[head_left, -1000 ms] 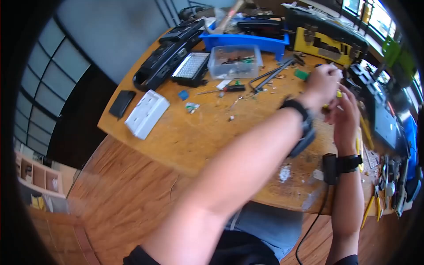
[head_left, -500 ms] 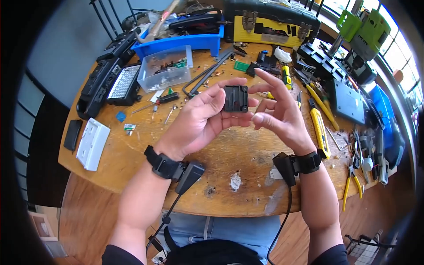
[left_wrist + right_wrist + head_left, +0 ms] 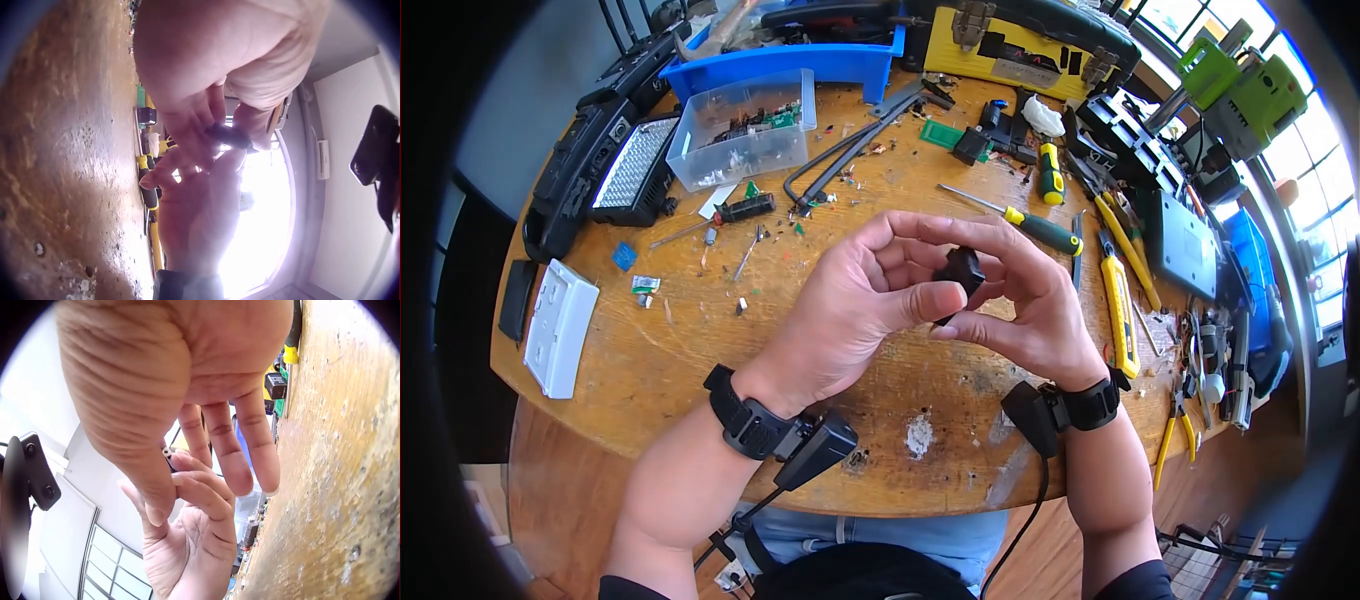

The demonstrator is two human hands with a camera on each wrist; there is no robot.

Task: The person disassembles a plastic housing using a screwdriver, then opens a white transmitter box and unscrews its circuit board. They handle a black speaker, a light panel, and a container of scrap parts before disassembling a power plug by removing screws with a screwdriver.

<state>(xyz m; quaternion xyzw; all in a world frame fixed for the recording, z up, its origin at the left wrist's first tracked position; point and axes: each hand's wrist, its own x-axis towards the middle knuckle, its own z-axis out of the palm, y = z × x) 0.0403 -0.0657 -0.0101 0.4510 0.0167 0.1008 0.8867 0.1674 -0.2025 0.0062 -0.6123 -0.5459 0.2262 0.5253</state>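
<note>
Both hands meet over the middle of the table around a small black plastic part (image 3: 963, 270), turned edge-on in the head view. My left hand (image 3: 840, 310) grips it between thumb and curled fingers. From the other side my right hand (image 3: 1040, 315) pinches it, with its thumb at the lower edge and the forefinger arched over the top. In the left wrist view the black part (image 3: 228, 135) shows as a dark sliver between the fingers of both hands. Fingers cover most of it in the right wrist view. Just beyond the right hand lies a yellow-and-black screwdriver (image 3: 1045, 232).
Another yellow-and-black screwdriver handle (image 3: 1051, 175), a yellow utility knife (image 3: 1119, 310) and yellow-handled pliers (image 3: 1175, 435) lie at the right. Further back are a clear plastic box (image 3: 740, 150), a blue bin (image 3: 790, 72) and a yellow-black toolbox (image 3: 1010, 55). A white plastic housing (image 3: 562, 330) sits left.
The hands have come from the table's right side to the middle. The black part, face-up in the left hand half a second ago, is now edge-on, and the right hand has closed in on it.
</note>
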